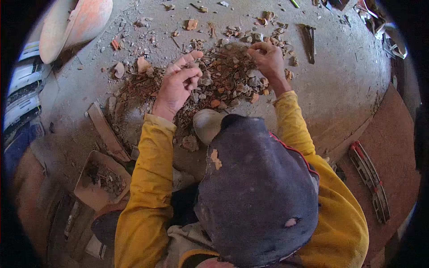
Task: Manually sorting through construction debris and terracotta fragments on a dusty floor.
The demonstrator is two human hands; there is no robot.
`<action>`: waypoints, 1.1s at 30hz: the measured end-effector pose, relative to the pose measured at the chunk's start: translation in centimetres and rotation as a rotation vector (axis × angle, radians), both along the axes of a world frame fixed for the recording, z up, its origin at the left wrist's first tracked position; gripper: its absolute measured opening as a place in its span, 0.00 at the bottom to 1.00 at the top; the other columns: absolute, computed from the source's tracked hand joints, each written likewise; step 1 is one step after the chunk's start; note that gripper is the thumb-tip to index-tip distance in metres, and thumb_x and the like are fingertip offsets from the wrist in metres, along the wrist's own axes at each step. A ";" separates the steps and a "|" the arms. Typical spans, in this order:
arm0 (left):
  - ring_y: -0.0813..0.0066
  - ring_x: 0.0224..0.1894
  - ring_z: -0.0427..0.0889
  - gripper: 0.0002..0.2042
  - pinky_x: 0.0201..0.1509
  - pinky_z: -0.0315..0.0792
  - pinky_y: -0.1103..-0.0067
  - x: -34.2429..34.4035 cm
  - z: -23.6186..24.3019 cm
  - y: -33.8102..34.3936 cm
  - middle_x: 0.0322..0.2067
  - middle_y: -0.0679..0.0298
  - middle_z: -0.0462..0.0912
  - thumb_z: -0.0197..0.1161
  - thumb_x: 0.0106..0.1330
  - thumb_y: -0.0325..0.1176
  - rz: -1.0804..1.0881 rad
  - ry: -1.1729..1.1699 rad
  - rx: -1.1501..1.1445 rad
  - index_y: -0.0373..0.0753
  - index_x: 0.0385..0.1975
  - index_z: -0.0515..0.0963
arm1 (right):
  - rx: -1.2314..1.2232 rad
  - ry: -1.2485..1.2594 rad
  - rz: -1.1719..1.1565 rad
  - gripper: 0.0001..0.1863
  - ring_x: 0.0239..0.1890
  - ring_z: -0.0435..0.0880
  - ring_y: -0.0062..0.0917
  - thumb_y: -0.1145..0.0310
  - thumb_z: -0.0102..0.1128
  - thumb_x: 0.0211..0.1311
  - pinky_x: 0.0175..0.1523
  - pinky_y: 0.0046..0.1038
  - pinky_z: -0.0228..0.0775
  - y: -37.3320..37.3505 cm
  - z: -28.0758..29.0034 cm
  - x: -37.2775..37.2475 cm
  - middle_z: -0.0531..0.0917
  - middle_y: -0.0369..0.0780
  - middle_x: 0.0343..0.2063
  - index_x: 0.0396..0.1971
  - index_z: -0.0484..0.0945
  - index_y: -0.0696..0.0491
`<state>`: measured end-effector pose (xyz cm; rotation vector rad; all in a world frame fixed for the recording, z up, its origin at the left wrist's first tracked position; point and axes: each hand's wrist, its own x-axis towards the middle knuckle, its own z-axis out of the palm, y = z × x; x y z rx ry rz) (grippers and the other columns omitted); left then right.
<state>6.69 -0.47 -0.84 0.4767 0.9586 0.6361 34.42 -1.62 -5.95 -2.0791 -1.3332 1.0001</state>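
Note:
My left hand [176, 85] hovers over the left part of a rubble pile [219, 76] of stones, broken brick and brown dirt. Its fingers are curled in toward the thumb, and whatever may lie between them is too small to make out. At the right side of the same pile, my right hand [269, 61] has thumb and forefinger pinched together; what they hold, if anything, is hidden. Thin, nail-like pieces seem mixed into the dirt between the hands. Both forearms wear yellow sleeves.
Worn dark cloth [259, 187] covers much of the lower middle, with a pale shoe toe [208, 125] before it. A scrap-filled box [85, 196] and a wooden strip [107, 131] lie left. A metal tool [309, 42] and a long red-ended piece [370, 181] lie right. Top left stands a pale-orange tub [89, 20].

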 end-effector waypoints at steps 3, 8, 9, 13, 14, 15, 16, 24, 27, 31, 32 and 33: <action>0.84 0.26 0.70 0.15 0.28 0.63 0.87 -0.9 -0.9 -0.6 0.27 0.68 0.75 0.54 0.62 0.25 0.086 -0.189 -0.046 0.35 0.49 0.74 | 0.037 0.328 -0.024 0.09 0.20 0.68 0.12 0.65 0.64 0.60 0.25 0.19 0.61 -0.8 0.4 0.0 0.75 0.29 0.19 0.32 0.81 0.56; 0.70 0.32 0.73 0.09 0.35 0.69 0.75 -1.3 -1.9 -1.1 0.27 0.64 0.74 0.52 0.61 0.29 0.228 -0.429 -0.193 0.37 0.40 0.74 | -0.038 1.104 -0.096 0.07 0.18 0.63 0.12 0.65 0.56 0.66 0.23 0.18 0.55 -1.3 4.2 -0.1 0.66 0.27 0.18 0.29 0.74 0.51; 0.70 0.32 0.73 0.09 0.35 0.69 0.75 -1.3 -2.1 -1.0 0.27 0.64 0.74 0.52 0.61 0.29 0.228 -0.429 -0.194 0.37 0.40 0.74 | 0.023 1.192 -0.103 0.09 0.19 0.64 0.14 0.64 0.54 0.66 0.23 0.19 0.56 -1.1 4.4 -0.4 0.65 0.27 0.18 0.27 0.72 0.50; 0.68 0.35 0.72 0.07 0.39 0.69 0.73 -0.9 -2.1 -0.6 0.29 0.64 0.74 0.53 0.63 0.31 0.232 -0.510 -0.198 0.37 0.36 0.74 | 0.035 1.446 -0.510 0.16 0.19 0.65 0.20 0.55 0.51 0.67 0.24 0.22 0.58 0.0 4.1 -3.3 0.68 0.31 0.19 0.23 0.70 0.49; 0.69 0.34 0.72 0.07 0.38 0.69 0.73 -0.7 -2.0 -0.4 0.28 0.65 0.74 0.53 0.64 0.33 0.251 -0.489 -0.227 0.37 0.36 0.74 | 0.035 1.446 -0.507 0.16 0.19 0.65 0.20 0.55 0.51 0.67 0.24 0.22 0.58 0.2 3.0 -3.3 0.68 0.31 0.19 0.23 0.70 0.49; 0.69 0.34 0.72 0.07 0.38 0.69 0.73 -0.6 -2.4 -0.3 0.28 0.65 0.74 0.53 0.64 0.33 0.253 -0.490 -0.223 0.37 0.36 0.74 | 0.033 1.690 -0.464 0.15 0.19 0.67 0.22 0.56 0.51 0.66 0.24 0.23 0.60 0.3 1.4 -3.5 0.70 0.32 0.20 0.23 0.70 0.49; 0.71 0.32 0.72 0.08 0.36 0.69 0.74 -0.6 -3.0 -0.2 0.26 0.66 0.74 0.53 0.66 0.34 0.234 -0.403 -0.223 0.37 0.36 0.75 | 0.028 1.933 -0.412 0.15 0.20 0.70 0.23 0.58 0.51 0.66 0.24 0.25 0.62 0.2 0.1 -3.5 0.72 0.34 0.21 0.22 0.69 0.49; 0.77 0.27 0.76 0.13 0.31 0.68 0.80 0.7 -2.5 0.1 0.25 0.69 0.77 0.49 0.72 0.37 0.063 0.214 -0.046 0.37 0.44 0.76 | 0.158 0.441 0.170 0.12 0.21 0.75 0.20 0.61 0.61 0.61 0.26 0.23 0.68 1.4 -1.4 -6.1 0.78 0.34 0.20 0.29 0.79 0.56; 0.76 0.28 0.78 0.13 0.31 0.69 0.80 0.5 -2.6 0.8 0.26 0.69 0.78 0.49 0.72 0.37 0.128 0.071 -0.179 0.37 0.47 0.76 | 0.043 -0.105 0.325 0.13 0.28 0.83 0.33 0.59 0.65 0.55 0.34 0.33 0.75 1.4 -1.4 -5.9 0.84 0.42 0.27 0.37 0.83 0.50; 0.75 0.25 0.76 0.12 0.28 0.69 0.75 0.6 -2.8 0.7 0.25 0.68 0.77 0.55 0.67 0.32 -0.114 0.513 0.259 0.38 0.47 0.77 | 0.000 -0.328 0.449 0.15 0.33 0.84 0.43 0.56 0.65 0.52 0.39 0.42 0.77 1.0 -0.7 -6.9 0.84 0.46 0.29 0.40 0.83 0.43; 0.75 0.25 0.76 0.12 0.28 0.69 0.75 0.8 -3.0 0.7 0.25 0.68 0.77 0.55 0.67 0.32 -0.111 0.512 0.258 0.38 0.47 0.77 | -0.001 -0.329 0.453 0.15 0.33 0.84 0.43 0.56 0.65 0.52 0.39 0.42 0.77 0.9 -0.6 -7.0 0.84 0.46 0.29 0.40 0.83 0.43; 0.73 0.25 0.76 0.13 0.29 0.70 0.73 1.1 -3.3 0.7 0.25 0.66 0.77 0.57 0.64 0.31 -0.242 0.711 0.499 0.40 0.47 0.78 | -0.015 -0.324 0.479 0.14 0.34 0.84 0.43 0.58 0.63 0.53 0.39 0.43 0.77 0.9 -0.5 -7.0 0.84 0.47 0.29 0.40 0.83 0.43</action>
